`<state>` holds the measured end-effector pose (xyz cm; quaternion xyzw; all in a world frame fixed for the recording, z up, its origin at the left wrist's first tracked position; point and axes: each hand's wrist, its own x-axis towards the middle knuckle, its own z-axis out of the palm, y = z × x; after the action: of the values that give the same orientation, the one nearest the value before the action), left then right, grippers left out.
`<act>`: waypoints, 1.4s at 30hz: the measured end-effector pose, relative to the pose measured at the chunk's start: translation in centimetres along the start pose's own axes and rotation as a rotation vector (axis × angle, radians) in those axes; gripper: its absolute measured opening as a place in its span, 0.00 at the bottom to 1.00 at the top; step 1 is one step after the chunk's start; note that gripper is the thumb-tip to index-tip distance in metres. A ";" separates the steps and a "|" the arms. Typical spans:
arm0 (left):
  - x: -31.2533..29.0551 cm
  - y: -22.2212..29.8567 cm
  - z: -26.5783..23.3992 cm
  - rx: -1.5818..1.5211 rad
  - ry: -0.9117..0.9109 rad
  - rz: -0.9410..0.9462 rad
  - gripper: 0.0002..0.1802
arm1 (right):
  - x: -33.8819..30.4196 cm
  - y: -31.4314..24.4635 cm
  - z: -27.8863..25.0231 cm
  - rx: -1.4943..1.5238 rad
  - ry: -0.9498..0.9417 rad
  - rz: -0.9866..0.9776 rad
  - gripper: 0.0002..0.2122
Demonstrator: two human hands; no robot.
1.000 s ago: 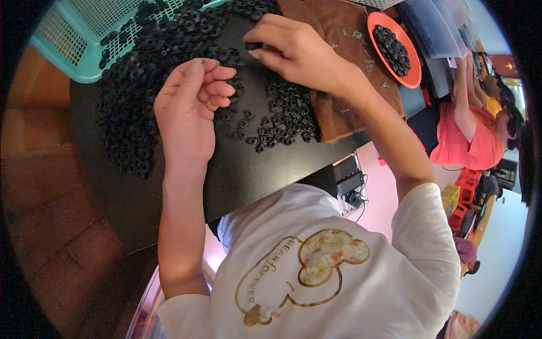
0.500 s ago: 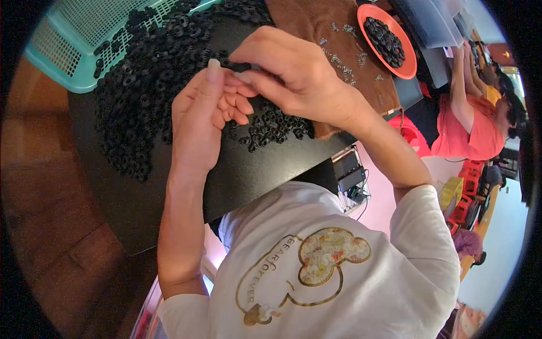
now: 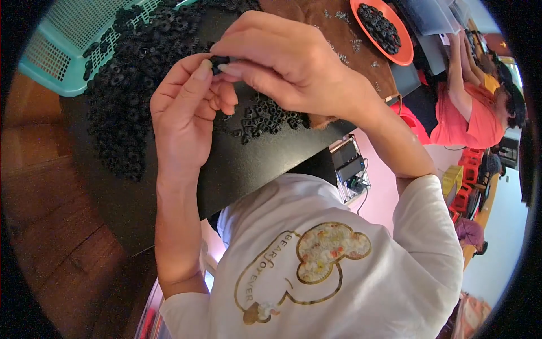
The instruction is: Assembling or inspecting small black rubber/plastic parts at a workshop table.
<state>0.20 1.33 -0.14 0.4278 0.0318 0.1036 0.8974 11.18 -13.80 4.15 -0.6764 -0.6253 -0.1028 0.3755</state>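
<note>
A small black plastic part (image 3: 217,63) sits between the fingertips of both hands, above the dark table. My left hand (image 3: 183,110) pinches it between thumb and forefinger, the other fingers curled in below. From the right, my right hand (image 3: 288,62) meets it with thumb and forefinger closed on the part's other side. Under the hands lies a loose group of small black ring-like pieces (image 3: 265,120). A much larger heap of black round toothed pieces (image 3: 121,124) spreads left of my left hand.
A green mesh basket (image 3: 48,62) stands far left with black pieces spilling from it. On the brown cloth (image 3: 370,76) lie several small metal springs (image 3: 356,45). An orange plate (image 3: 403,55) holds black parts. Another person in an orange top (image 3: 468,116) sits to the right.
Both hands have shifted slightly left, and the fingertips have come together. The black part now shows between them; before, no part was visible there.
</note>
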 end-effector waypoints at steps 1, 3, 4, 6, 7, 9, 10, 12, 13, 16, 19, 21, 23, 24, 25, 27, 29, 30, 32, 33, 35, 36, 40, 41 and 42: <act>0.0 0.0 0.0 -0.002 0.000 -0.003 0.12 | 0.0 -0.2 0.0 0.000 -0.001 0.003 0.11; 0.0 -0.1 0.1 -0.118 -0.041 -0.047 0.12 | 0.1 -0.8 -0.1 -0.007 -0.007 0.042 0.07; -0.1 -0.1 0.0 -0.120 -0.040 -0.048 0.12 | 0.1 -0.7 -0.3 -0.007 -0.008 0.043 0.07; -0.3 0.1 -0.1 -0.076 -0.048 -0.081 0.12 | 0.1 -0.3 -1.2 0.118 0.024 0.036 0.08; 0.0 0.0 -0.1 -0.083 -0.059 -0.086 0.12 | -0.5 -0.3 -2.7 0.045 0.023 0.071 0.08; -0.2 0.2 -0.4 -0.031 -0.013 -0.054 0.12 | -1.9 -0.2 -5.2 0.049 -0.053 0.263 0.07; -0.1 0.1 -0.1 -0.025 0.027 -0.060 0.12 | -3.1 -0.4 -6.6 0.001 -0.158 0.415 0.07; -0.2 0.2 0.1 -0.018 0.020 -0.069 0.12 | -5.1 -0.1 -8.1 -0.045 -0.287 0.344 0.06; -0.2 0.1 0.2 -0.010 0.015 -0.076 0.12 | -6.2 0.1 -8.5 -0.084 -0.380 0.304 0.06; -0.1 -0.1 -0.1 0.024 0.005 -0.104 0.12 | -8.1 -1.4 -8.7 -0.257 -0.586 0.429 0.07; -0.2 -0.1 0.1 0.036 0.041 -0.121 0.11 | -9.6 -1.3 -7.5 -0.374 -0.634 0.367 0.09; 0.0 -0.2 0.1 0.047 0.043 -0.124 0.11 | -9.6 -1.5 -7.3 -0.367 -0.610 0.399 0.10; 0.0 -0.2 0.0 0.056 0.055 -0.123 0.11 | -9.8 -1.5 -7.4 -0.354 -0.591 0.423 0.10; 0.0 -0.2 0.0 0.055 0.046 -0.124 0.11 | -9.8 -1.2 -7.5 -0.291 -0.469 0.404 0.12; 0.0 -0.2 0.0 0.053 0.039 -0.125 0.11 | -9.8 -0.9 -7.7 -0.228 -0.348 0.383 0.15; -0.2 -0.2 0.2 0.051 0.043 -0.129 0.11 | -9.1 -0.2 -8.0 -0.185 -0.319 0.376 0.13; -0.2 -0.1 0.4 0.050 0.043 -0.134 0.11 | -8.1 0.4 -7.3 0.076 -0.119 0.468 0.09; -0.2 -0.2 0.3 0.055 0.034 -0.141 0.11 | -7.4 0.1 -6.5 0.186 -0.021 0.548 0.06; -0.1 -0.3 0.0 0.062 0.028 -0.149 0.11 | -5.8 0.1 -4.9 0.353 0.033 0.585 0.06; 0.0 -0.4 -0.1 0.041 0.032 -0.160 0.11 | -4.9 0.0 -4.1 0.519 0.084 0.620 0.06; -0.1 -0.4 -0.3 0.020 0.049 -0.169 0.11 | -2.4 -0.8 -2.9 0.653 0.130 0.722 0.07; -0.1 -0.3 -0.2 -0.006 0.041 -0.166 0.11 | -1.6 -0.9 -2.2 0.700 0.147 0.742 0.07; -0.1 -0.2 -0.3 -0.082 0.024 -0.166 0.12 | -0.1 -0.1 1.6 0.803 0.238 0.667 0.07; 0.0 -0.2 -0.3 -0.083 0.029 -0.165 0.12 | -0.1 0.0 2.1 0.806 0.234 0.667 0.07; 0.0 -0.2 -0.4 -0.098 0.036 -0.159 0.12 | 0.0 0.1 2.5 0.773 0.248 0.653 0.07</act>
<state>0.15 1.54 -0.54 0.3778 0.0766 0.0410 0.9218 10.41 -12.25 2.39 -0.6307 -0.3249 0.1786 0.6817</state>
